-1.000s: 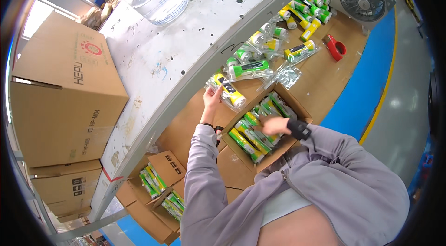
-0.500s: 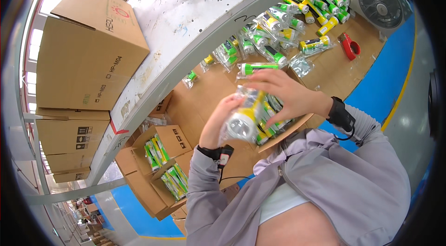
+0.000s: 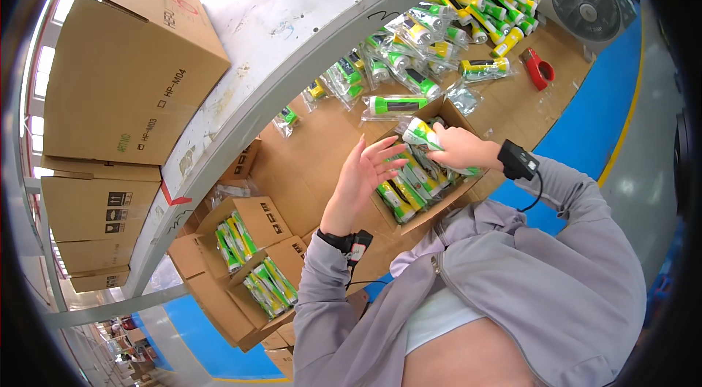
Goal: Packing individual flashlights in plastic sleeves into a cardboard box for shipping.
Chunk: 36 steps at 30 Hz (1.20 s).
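Observation:
My right hand (image 3: 462, 149) grips a green, yellow and white flashlight (image 3: 422, 134) above an open cardboard carton (image 3: 433, 220) near my body. Bagged flashlights (image 3: 411, 188) lie side by side inside that carton. My left hand (image 3: 357, 181) is held beside the carton's left side, fingers spread, holding nothing. Just beyond the carton, another bagged flashlight (image 3: 397, 105) lies on the cardboard-covered table. Part of the held flashlight is hidden by my right fingers.
Bagged flashlights (image 3: 409, 58) and unbagged ones (image 3: 501, 3) are heaped at the back. A red tape dispenser (image 3: 537, 69) stands near a fan (image 3: 586, 7) at right. Two cartons of flashlights (image 3: 265, 241) sit at lower left. A white shelf (image 3: 241, 43) crosses above, carrying large boxes (image 3: 131, 73).
The flashlight was between both hands. My left hand has let go and opened; my right hand has carried the flashlight right, over the carton. The view has shifted slightly.

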Available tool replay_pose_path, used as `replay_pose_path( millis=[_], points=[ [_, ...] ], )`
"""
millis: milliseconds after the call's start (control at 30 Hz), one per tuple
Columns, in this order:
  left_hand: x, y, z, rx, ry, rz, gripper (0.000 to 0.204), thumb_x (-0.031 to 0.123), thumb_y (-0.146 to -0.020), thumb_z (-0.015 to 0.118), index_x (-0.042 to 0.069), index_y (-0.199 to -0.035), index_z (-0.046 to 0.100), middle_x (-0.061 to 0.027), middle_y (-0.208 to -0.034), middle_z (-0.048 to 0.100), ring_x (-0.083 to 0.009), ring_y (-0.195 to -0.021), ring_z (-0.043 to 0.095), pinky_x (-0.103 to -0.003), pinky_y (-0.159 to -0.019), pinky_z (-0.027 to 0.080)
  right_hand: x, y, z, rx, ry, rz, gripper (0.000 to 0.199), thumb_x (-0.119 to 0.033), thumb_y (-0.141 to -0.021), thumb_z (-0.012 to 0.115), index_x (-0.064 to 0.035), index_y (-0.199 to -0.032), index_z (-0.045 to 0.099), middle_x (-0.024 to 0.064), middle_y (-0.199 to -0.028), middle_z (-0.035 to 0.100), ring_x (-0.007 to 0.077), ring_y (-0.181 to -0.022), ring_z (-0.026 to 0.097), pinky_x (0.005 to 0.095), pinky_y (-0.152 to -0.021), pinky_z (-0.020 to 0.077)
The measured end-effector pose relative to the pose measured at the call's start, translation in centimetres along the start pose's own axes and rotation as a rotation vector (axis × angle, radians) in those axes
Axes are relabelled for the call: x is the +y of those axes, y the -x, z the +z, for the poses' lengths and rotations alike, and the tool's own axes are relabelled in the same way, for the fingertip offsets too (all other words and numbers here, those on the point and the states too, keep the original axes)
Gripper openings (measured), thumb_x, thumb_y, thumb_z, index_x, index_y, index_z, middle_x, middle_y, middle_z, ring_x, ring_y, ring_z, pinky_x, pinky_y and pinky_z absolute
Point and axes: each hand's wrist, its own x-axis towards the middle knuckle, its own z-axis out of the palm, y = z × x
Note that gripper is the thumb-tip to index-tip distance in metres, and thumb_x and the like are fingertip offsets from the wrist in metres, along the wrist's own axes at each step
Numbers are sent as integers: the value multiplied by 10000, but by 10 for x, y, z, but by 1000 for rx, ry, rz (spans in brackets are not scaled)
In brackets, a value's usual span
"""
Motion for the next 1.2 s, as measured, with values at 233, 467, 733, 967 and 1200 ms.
replay_pose_path(
  millis=[233, 467, 733, 967, 1200],
  points=[
    [23, -9, -60, 203, -80, 145, 443, 360, -965, 317, 21, -1207, 468, -134, -1169, 561, -207, -991, 569, -322, -840, 452, -10, -25, 46, -25, 92, 160, 520, -298, -798, 552, 148, -1031, 421, 278, -829, 611, 399, -809, 615, 440, -729, 494],
    [46, -65, -159, 484, -337, 89, 366, 322, -915, 458, 18, -1108, 524, -101, -1041, 601, -191, -895, 586, -307, -755, 468, -18, -38, 67, 79, 114, 249, 510, -413, -874, 483, 76, -1012, 441, 218, -757, 615, 359, -708, 622, 437, -640, 488],
    [52, -214, -269, 846, -804, 79, 629, 506, -755, 640, 32, -1143, 496, -84, -999, 553, -165, -748, 598, -304, -588, 491, -15, -58, 89, 23, 249, 333, 454, -424, -903, 429, 24, -978, 419, 189, -676, 624, 351, -600, 620, 427, -557, 481],
    [54, -279, -292, 740, -818, 187, 374, 392, -844, 608, 51, -998, 596, -37, -768, 589, -107, -579, 561, -241, -472, 441, -8, -61, 95, 56, 138, 302, 455, -420, -900, 429, 27, -986, 409, 197, -687, 623, 372, -626, 615, 442, -568, 479],
    [46, -159, -152, 465, -551, 533, 205, 223, -912, 529, 35, -961, 593, 13, -770, 561, -84, -662, 541, -240, -604, 474, -1, -50, 82, -57, 53, 424, 531, -426, -903, 429, 37, -1160, 383, 228, -883, 629, 371, -805, 620, 444, -695, 485]
  ],
)
